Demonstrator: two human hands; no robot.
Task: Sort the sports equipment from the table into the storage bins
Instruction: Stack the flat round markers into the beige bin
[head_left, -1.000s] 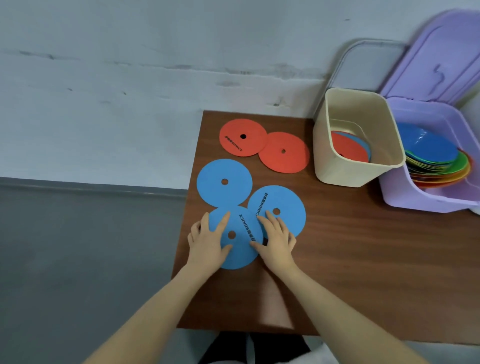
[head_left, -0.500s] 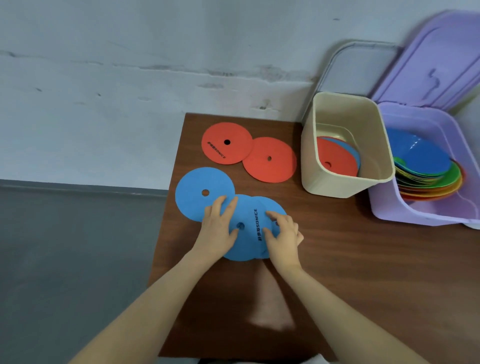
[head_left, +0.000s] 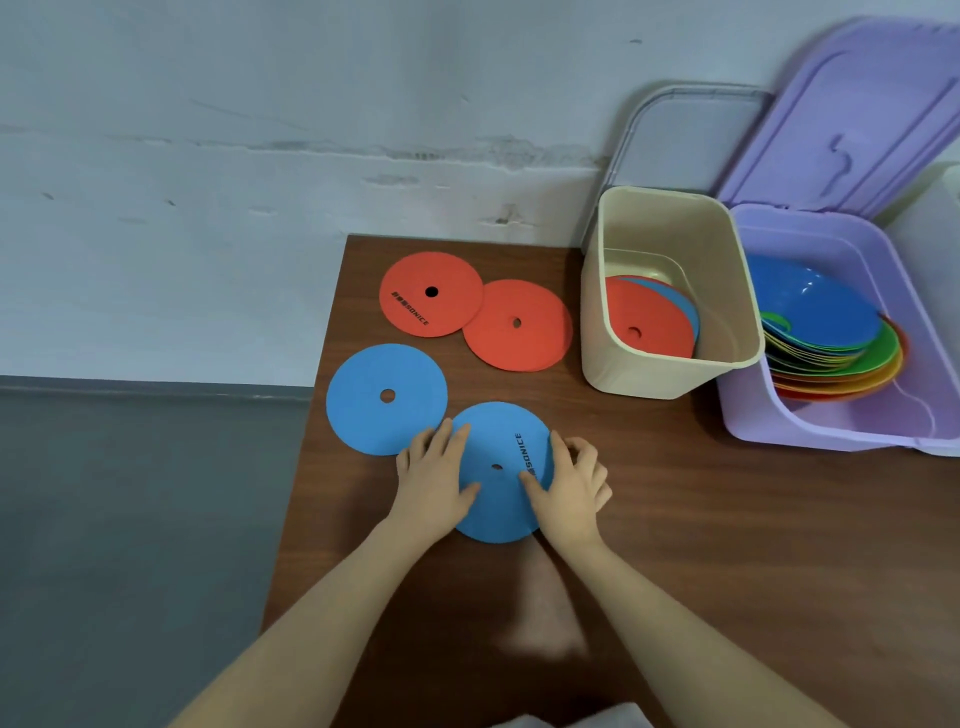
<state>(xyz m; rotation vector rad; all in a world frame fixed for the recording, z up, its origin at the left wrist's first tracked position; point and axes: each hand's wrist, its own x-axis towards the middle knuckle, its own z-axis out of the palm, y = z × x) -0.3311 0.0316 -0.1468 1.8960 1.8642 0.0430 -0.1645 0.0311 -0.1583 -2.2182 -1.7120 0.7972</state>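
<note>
A stack of blue flat discs lies near the table's left front, printed side up. My left hand rests on its left edge with straight fingers and the thumb on top. My right hand pinches its right edge, fingers curled at the rim and thumb on the face. Another blue disc lies just beyond it to the left. Two red discs overlap at the far left. The cream bin holds red and blue discs.
A purple bin at the right holds a stack of coloured cones, blue on top. Its purple lid and a clear lid lean on the wall behind. The brown table ends at a left edge close to the discs.
The two near blue discs, side by side and overlapping before, now lie stacked on one another between my hands. My right hand's fingers have curled at the rim.
</note>
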